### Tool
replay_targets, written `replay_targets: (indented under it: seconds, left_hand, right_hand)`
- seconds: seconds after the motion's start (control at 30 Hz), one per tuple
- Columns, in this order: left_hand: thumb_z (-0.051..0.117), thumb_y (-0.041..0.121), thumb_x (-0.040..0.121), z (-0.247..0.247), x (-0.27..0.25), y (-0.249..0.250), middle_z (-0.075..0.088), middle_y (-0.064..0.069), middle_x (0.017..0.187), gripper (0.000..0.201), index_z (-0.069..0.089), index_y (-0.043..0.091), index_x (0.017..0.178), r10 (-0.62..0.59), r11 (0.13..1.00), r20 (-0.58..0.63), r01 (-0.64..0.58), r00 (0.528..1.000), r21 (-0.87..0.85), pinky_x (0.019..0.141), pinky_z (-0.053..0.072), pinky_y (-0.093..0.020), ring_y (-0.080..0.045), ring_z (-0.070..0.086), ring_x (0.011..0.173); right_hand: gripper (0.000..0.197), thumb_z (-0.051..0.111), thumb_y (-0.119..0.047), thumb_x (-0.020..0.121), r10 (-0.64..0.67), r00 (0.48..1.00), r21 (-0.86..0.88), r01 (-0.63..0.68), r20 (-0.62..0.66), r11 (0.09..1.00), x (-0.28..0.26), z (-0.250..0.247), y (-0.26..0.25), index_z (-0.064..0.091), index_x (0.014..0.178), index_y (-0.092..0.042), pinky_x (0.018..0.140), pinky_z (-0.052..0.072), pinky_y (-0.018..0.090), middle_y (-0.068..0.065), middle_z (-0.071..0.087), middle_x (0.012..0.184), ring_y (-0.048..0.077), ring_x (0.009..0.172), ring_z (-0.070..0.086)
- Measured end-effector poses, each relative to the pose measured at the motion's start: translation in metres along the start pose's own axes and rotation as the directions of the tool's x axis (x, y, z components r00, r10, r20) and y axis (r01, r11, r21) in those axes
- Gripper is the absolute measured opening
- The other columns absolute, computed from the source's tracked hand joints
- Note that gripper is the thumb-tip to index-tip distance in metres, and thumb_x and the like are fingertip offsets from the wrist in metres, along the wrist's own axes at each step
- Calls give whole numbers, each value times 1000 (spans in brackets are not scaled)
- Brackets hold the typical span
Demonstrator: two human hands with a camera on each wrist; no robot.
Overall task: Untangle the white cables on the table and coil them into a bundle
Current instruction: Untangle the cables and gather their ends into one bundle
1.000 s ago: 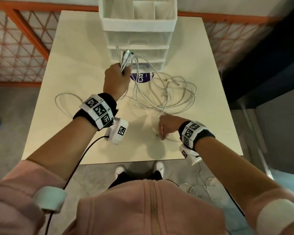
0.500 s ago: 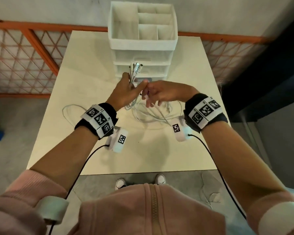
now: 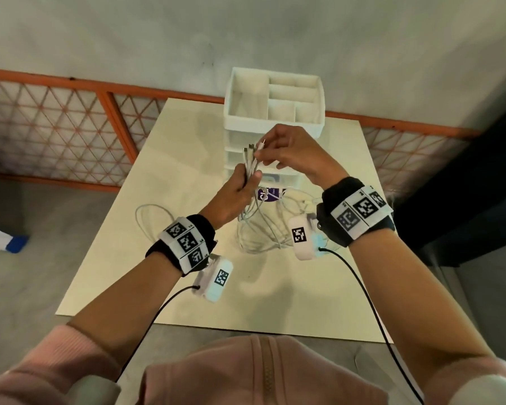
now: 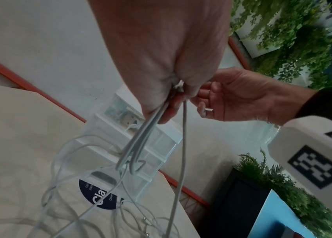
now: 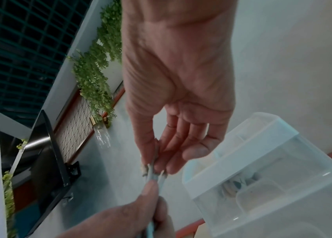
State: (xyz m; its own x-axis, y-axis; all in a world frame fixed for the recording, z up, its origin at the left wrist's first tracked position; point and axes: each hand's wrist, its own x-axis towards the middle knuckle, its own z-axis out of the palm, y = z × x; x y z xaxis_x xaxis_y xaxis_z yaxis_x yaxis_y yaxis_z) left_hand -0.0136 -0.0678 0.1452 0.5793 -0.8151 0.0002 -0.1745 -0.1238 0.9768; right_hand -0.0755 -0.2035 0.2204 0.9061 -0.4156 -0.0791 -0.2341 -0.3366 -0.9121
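Several white cables lie tangled on the cream table, and one loop trails off to the left. My left hand is raised above the tangle and grips a bunch of cable ends, whose connectors stick up out of the fist. My right hand meets it from the right and pinches one connector at the top of the bunch. In the left wrist view the strands hang from my fist down to the table. The right wrist view shows my fingertips on the cable tips.
A white drawer organizer with open top compartments stands at the table's far side, just behind my hands. A purple round sticker lies under the cables. An orange mesh railing runs behind the table.
My right hand left the table's front, rose to the left hand and now pinches a connector there. Both hands have lifted higher, pulling the cables up.
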Motion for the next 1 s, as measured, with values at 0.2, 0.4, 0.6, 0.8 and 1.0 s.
replay_targets:
  seconds: [0.2, 0.4, 0.6, 0.8, 1.0]
  left_hand:
    - [33, 34, 101, -3, 0, 10, 41, 4, 83, 21, 40, 14, 98, -47, 996, -7, 47, 999, -74, 66, 36, -21, -7, 37, 66]
    - [25, 35, 102, -7, -4, 19, 50, 9, 71, 23, 46, 28, 95, 59, 987, 14, -56, 998, -149, 75, 40, -19, -2, 48, 69]
    - [27, 30, 102, -8, -8, 44, 37, 4, 69, 23, 37, 21, 83, 105, 972, -81, -119, 991, -204, 58, 43, -18, -6, 43, 57]
    - [33, 28, 101, -11, -20, 36, 26, 6, 64, 24, 42, 32, 79, 151, 975, -86, -163, 985, -151, 53, 29, -23, -7, 27, 54]
    - [35, 34, 100, -12, -25, 44, 35, 14, 61, 21, 51, 21, 98, 214, 974, -117, -221, 970, -50, 55, 32, -19, -3, 33, 51]
  right_hand:
    - [32, 77, -10, 75, -36, 999, 22, 36, -7, 999, -4, -2, 0, 59, 100, -2, 50, 43, 9, 9, 69, 77, 5, 57, 62]
    - [61, 75, -35, 76, 24, 1000, 72, -24, 11, 997, -5, 5, 14, 38, 120, -12, 80, 49, 25, -2, 62, 99, 13, 93, 61]
    - [49, 71, -7, 79, 38, 858, 83, -94, 512, 992, -7, 30, 45, 47, 122, -7, 92, 49, 25, 1, 67, 99, 9, 94, 66]
    - [24, 64, -35, 86, 158, 851, -403, 68, 501, 913, -5, 37, 46, 65, 88, -11, 87, 44, 28, -1, 63, 85, 13, 87, 60]
    - [42, 70, -36, 81, 196, 922, -632, 66, 335, 772, -7, 32, 58, 63, 113, -9, 99, 35, 31, 5, 63, 105, 12, 96, 48]
